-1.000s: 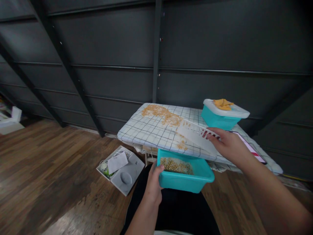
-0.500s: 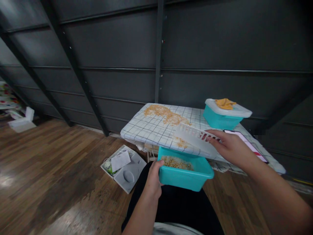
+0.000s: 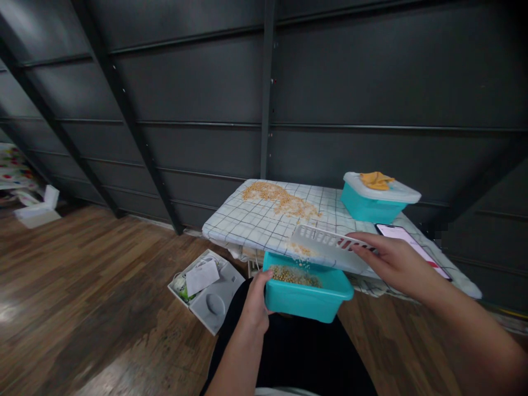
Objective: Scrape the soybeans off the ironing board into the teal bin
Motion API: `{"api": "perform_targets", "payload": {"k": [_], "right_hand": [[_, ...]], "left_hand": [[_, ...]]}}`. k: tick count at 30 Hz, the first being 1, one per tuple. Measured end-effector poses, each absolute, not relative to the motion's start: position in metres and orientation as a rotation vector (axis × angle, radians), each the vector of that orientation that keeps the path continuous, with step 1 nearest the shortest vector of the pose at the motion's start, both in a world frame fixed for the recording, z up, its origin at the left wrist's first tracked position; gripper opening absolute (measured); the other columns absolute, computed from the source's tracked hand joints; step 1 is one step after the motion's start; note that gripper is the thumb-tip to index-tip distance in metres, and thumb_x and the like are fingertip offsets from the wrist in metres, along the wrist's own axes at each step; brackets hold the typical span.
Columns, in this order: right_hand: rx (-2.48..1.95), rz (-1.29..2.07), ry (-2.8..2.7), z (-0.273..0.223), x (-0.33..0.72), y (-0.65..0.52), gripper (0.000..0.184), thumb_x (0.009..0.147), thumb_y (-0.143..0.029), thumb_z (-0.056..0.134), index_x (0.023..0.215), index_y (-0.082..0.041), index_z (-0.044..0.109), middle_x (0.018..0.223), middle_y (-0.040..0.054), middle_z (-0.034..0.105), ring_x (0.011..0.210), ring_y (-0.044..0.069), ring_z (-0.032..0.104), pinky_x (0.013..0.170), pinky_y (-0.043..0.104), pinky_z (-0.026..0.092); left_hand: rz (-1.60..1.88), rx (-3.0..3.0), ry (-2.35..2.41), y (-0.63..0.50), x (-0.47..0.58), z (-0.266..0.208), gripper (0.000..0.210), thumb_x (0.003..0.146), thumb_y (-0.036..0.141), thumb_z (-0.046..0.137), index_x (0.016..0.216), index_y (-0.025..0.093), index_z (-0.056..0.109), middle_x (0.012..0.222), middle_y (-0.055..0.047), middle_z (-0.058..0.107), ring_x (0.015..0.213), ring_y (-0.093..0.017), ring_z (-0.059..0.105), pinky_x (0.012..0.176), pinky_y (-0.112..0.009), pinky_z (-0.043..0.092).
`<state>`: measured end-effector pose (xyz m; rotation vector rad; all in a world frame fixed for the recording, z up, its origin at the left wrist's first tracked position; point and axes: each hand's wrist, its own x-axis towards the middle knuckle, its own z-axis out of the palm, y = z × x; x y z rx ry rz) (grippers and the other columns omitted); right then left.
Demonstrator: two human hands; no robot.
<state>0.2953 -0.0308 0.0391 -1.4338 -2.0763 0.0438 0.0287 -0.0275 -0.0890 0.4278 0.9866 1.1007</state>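
Note:
My left hand [image 3: 256, 300] grips the left end of an open turquoise bin [image 3: 307, 305], held just below the table's front edge. Yellowish grains or beans [image 3: 295, 276] cover part of the bin's floor. My right hand [image 3: 381, 256] is closed on the slotted edge of a flat white plastic panel [image 3: 328, 245], tilted over the table edge above the bin. A small heap of grains [image 3: 303, 249] lies at the panel's left end, and some are dropping into the bin. A larger spread of grains [image 3: 280, 198] lies farther back on the checked cloth.
The table [image 3: 235, 220] has a white checked cover. At its right stand a lidded turquoise box [image 3: 371, 206] with a yellow cloth [image 3: 376, 180] on top, and a phone [image 3: 412, 250]. A white box [image 3: 214, 302] with papers sits on the floor at left. A dark wall [image 3: 198, 88] rises behind.
The white panel has come down and toward me at the table edge, and grains now fall into the bin. The left hand still holds the bin, which has shifted slightly left.

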Motion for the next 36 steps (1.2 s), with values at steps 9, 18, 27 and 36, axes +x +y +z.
{"api": "perform_targets", "payload": {"k": [9, 18, 27, 36], "right_hand": [[-1.436, 0.063, -2.062, 0.036, 0.302, -0.036, 0.033, 0.090, -0.042, 0.050, 0.106, -0.023, 0.073, 0.108, 0.0079, 0.076, 0.098, 0.030, 0.071, 0.086, 0.046, 0.058], [-1.407, 0.026, -1.916, 0.047, 0.290, -0.023, 0.031, 0.088, -0.046, 0.054, 0.103, -0.027, 0.074, 0.101, 0.0064, 0.077, 0.090, 0.032, 0.072, 0.078, 0.045, 0.060], [-1.292, 0.096, -2.017, 0.042, 0.260, 0.050, 0.031, 0.090, -0.034, 0.052, 0.108, -0.019, 0.073, 0.111, 0.0094, 0.075, 0.103, 0.027, 0.070, 0.092, 0.046, 0.055], [-1.282, 0.117, -2.147, 0.046, 0.259, 0.032, 0.032, 0.090, -0.033, 0.050, 0.107, -0.020, 0.074, 0.110, 0.0083, 0.075, 0.099, 0.026, 0.071, 0.087, 0.040, 0.058]], "left_hand": [[1.092, 0.470, 0.980, -0.027, 0.029, -0.091, 0.060, 0.074, 0.053, 0.064, 0.126, 0.022, 0.063, 0.112, -0.009, 0.071, 0.093, -0.028, 0.067, 0.062, -0.031, 0.052], [1.107, 0.495, 0.995, -0.028, 0.029, -0.091, 0.067, 0.070, 0.053, 0.064, 0.129, 0.021, 0.060, 0.109, -0.009, 0.071, 0.095, -0.030, 0.065, 0.061, -0.033, 0.053], [1.133, 0.513, 0.953, -0.027, 0.031, -0.092, 0.067, 0.071, 0.053, 0.065, 0.130, 0.022, 0.060, 0.115, -0.010, 0.069, 0.097, -0.030, 0.065, 0.059, -0.030, 0.051], [1.109, 0.489, 0.972, -0.026, 0.032, -0.091, 0.067, 0.070, 0.053, 0.066, 0.128, 0.020, 0.061, 0.113, -0.009, 0.070, 0.099, -0.029, 0.065, 0.061, -0.029, 0.052]]}}
